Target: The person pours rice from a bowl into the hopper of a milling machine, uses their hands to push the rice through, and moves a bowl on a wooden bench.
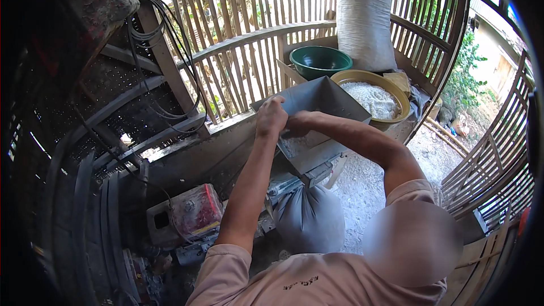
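A grey metal hopper [334, 99] stands in front of me, with some pale material [296, 144] lying in its near side. My left hand [271, 117] is closed at the hopper's left rim, its fingers curled over the edge. Just to the right, my right hand [298, 123] reaches across the hopper's opening from the right. Its fingers are in shadow and partly hidden, so their grip does not show. Under the hopper hangs a full grey bag [310, 221], gathered at its top.
Behind the hopper are a green basin [321, 61], a yellow-brown basin [401, 93] with white flaky material [371, 101], and a tall white sack [365, 20]. A red and grey engine [195, 211] sits low left. Cables [164, 28] hang on a post. A slatted gate [493, 153] stands right.
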### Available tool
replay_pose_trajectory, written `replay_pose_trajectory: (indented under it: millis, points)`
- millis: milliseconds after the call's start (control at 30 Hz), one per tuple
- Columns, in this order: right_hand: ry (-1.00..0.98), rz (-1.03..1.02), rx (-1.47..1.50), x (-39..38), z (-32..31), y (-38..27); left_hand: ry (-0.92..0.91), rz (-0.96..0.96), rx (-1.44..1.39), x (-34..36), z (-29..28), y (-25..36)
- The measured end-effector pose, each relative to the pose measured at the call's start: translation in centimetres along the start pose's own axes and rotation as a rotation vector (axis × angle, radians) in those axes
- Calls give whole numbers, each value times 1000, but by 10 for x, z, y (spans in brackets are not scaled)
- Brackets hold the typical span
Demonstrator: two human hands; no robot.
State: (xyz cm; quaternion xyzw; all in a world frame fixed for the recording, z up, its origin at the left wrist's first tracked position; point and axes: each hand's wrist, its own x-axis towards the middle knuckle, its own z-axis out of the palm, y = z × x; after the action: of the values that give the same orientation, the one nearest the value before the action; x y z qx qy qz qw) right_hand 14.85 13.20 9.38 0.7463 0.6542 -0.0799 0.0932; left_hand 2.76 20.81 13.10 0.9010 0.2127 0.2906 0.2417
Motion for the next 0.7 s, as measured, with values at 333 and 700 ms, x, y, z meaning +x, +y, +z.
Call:
replay_pose_trajectory:
  millis: [333,700]
  points:
    - [-406,60,-60,-46,-35,-10,-31,-43,69,-5,-7,0]
    - [-342,201,-185,-64,-17,20,-75,-62,68,-3,-11,2]
